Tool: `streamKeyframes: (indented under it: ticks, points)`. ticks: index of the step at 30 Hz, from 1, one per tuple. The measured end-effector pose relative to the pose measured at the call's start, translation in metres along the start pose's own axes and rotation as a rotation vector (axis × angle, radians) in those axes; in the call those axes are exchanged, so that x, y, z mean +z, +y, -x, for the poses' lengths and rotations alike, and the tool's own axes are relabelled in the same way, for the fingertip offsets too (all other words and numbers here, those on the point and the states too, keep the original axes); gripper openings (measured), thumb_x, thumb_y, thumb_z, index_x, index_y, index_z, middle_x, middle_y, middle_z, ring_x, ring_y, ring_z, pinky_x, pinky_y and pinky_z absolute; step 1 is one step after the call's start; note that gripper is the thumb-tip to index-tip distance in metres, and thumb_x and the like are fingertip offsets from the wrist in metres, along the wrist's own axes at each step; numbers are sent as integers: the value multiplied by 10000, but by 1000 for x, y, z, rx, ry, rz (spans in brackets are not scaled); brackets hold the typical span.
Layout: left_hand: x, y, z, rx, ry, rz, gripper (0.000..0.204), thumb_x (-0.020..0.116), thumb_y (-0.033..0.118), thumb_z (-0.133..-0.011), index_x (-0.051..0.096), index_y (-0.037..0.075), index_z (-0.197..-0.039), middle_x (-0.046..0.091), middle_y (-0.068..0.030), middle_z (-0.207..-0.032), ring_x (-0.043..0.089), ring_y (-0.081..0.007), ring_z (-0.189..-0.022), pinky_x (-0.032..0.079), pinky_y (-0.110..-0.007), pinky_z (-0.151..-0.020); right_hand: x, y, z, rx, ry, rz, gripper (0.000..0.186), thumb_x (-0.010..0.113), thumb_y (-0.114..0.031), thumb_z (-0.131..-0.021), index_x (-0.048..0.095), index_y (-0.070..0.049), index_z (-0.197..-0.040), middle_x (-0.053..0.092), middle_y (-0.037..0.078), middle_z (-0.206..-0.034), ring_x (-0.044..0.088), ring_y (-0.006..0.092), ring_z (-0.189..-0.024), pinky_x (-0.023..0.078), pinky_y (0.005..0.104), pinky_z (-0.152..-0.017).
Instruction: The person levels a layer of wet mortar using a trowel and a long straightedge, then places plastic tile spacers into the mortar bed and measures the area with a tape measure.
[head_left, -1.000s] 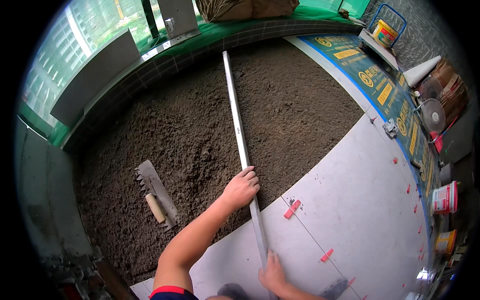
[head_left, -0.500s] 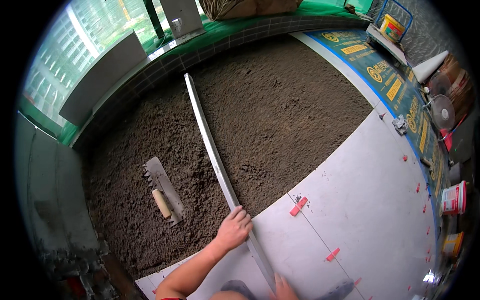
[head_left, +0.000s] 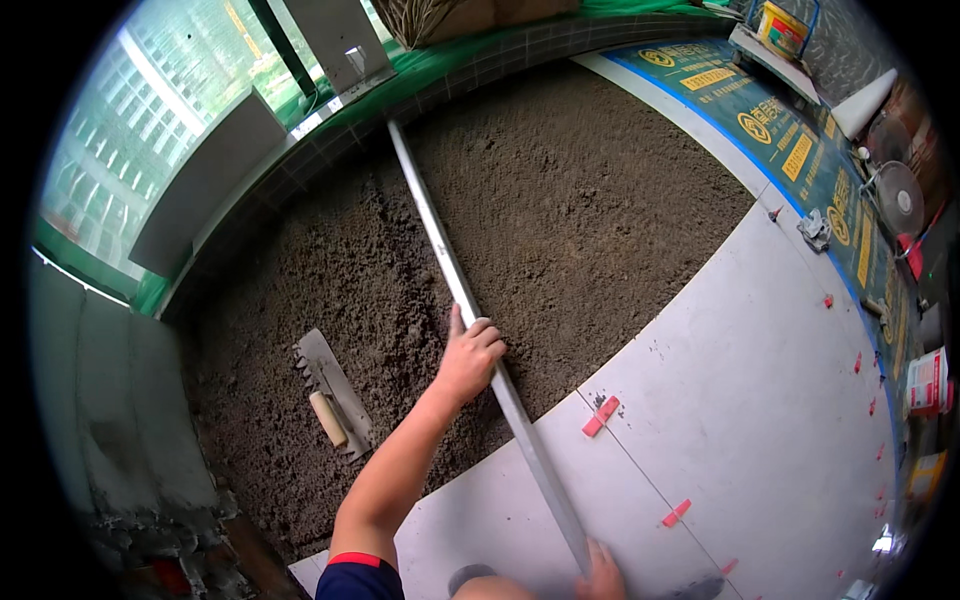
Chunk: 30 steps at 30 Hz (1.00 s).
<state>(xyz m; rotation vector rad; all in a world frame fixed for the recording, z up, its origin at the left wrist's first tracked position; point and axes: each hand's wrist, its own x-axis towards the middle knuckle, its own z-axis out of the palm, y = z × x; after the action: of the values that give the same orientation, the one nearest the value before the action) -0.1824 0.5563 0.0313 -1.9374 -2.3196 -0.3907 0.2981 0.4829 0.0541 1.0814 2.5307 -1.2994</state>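
Note:
A long silvery metal straightedge bar (head_left: 440, 245) lies across the bed of coarse brown mortar (head_left: 590, 200), its near part over the pale floor tiles (head_left: 740, 380). My left hand (head_left: 470, 360) is wrapped round the bar at about its middle, over the mortar. At the bar's near end, my right hand (head_left: 602, 573) grips it low in the picture, partly cut off by the lower edge. To the left, a notched trowel (head_left: 335, 385) with a wooden handle rests on rougher mortar, apart from both hands.
Red tile wedges (head_left: 601, 416) sit along the tile joints. Blue-green printed sheeting (head_left: 780, 130) covers the floor at right, with buckets (head_left: 928, 382) beyond. A low dark tiled kerb (head_left: 480, 95) and windows bound the far side. A grey panel (head_left: 150, 390) stands at left.
My left hand has slid farther up the bar, away from me. The bar has shifted slightly away and to the right, with my right hand still at its near end. The view has tilted a little.

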Motion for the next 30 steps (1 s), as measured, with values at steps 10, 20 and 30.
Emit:
streamKeyframes:
  ticks: [10,20,30]
  points:
    - [18,15,-42,133,-50,52,39,626,109,-777,661,118,-789,565,-24,-914,564,-242,-1113,145,-768,-1173,16,26,18,228,-46,-2,624,581,-138,-868,440,131,-1413,489,392,-1383,455,528,-1313,364,514,-1147]
    - [-2,7,-37,122,-74,1,31,632,115,-775,658,126,-764,567,-8,-895,556,-228,-1121,160,-741,-1193,25,19,13,265,-68,21,644,573,-145,-894,400,110,-1460,426,367,-1471,391,489,-1399,314,481,-1195]
    - [21,45,-59,266,-130,79,57,643,93,-752,678,138,-752,545,6,-833,585,-191,-1050,119,-759,-1192,22,6,25,437,-39,-48,673,579,-186,-882,397,129,-1449,455,364,-1450,416,494,-1375,327,473,-1187]
